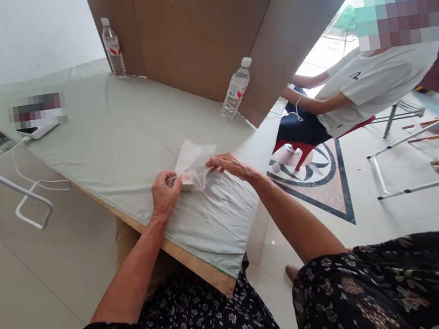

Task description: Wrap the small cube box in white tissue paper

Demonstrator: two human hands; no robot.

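On the cloth-covered table [116,130], my left hand [163,197] is curled round the left end of a small pale box [187,182] with faint pinkish marks. A thin, see-through white plastic bag [194,157] lies crumpled over and beside the box. Its right side is pinched between the fingers of my right hand [227,164]. Part of the box is hidden by my left fingers and the bag. Whether the box lies inside the bag or under it I cannot tell.
Two water bottles, one at the left [113,48] and one nearer [236,88], stand before a tall brown board [192,26]. A white device [45,126] with a cable sits at the far left. Beyond the board, a person in a white shirt [379,82] sits on a red stool.
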